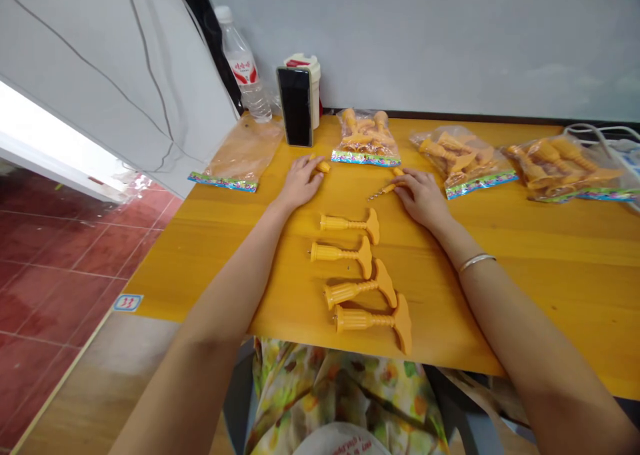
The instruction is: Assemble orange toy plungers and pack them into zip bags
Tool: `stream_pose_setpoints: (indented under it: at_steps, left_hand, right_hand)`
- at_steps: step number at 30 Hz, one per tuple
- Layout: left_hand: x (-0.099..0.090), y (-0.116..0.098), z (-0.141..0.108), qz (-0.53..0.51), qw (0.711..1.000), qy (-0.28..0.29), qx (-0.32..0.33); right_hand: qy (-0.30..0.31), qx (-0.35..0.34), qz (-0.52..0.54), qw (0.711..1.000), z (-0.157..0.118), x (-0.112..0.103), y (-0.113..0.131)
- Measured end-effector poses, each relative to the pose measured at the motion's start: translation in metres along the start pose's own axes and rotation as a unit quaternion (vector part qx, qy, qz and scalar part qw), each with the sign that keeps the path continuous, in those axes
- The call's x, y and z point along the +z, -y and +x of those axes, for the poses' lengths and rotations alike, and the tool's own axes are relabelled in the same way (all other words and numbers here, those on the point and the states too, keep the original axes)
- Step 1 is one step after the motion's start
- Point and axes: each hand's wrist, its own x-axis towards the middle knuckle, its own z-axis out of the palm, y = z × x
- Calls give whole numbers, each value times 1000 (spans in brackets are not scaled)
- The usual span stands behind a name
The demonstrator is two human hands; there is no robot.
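My left hand [299, 181] rests near the table's far side, its fingers closed around a yellow plastic sleeve [324, 167] whose end sticks out. Across from it, my right hand [421, 193] grips a yellow-handled corkscrew [389, 189], its bare metal spiral pointing left. The two pieces are apart, and the fingers hide part of each. Between my forearms lie several yellow T-handled corkscrews in a column, each with a sleeve on its left end. The farthest corkscrew [350, 223] is below my hands, and the nearest corkscrew [373, 319] is close to the front edge.
Clear bags of yellow corkscrews line the back: a middle bag [367, 138], another bag [463, 158] and a right bag [560, 165]. A flat bag [240, 155] lies at left. Behind stand a water bottle [246, 68] and a phone [296, 107]. White cables [595, 131] lie far right.
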Motion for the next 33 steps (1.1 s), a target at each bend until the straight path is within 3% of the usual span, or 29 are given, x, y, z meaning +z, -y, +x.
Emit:
stream_pose_setpoints:
  at_steps: [3,9,14,21,28,33]
  left_hand:
    - [3,-4,-8,-7,999,32,20]
    - [-5,-33,-24,-33,997,50,57]
    - [-11,-46,-29,-57,994,88,41]
    - [-11,-56,-30,-97,991,87,21]
    - [-15,-87,-40,-87,984,127,92]
    - [-18,-91,-43,-99,978,144,116]
  right_hand:
    - [-2,-8,-3,1000,0,-1,2]
    - [-50,-50,-15,997,-5,-7,24]
    - [-61,-88,-52,993,-11,-18,46]
    - [-73,-89,-76,990,-12,-23,52]
    - [-55,-133,-53,988,-18,-27,74]
    - [-49,-147,-46,987,-20,-33,81]
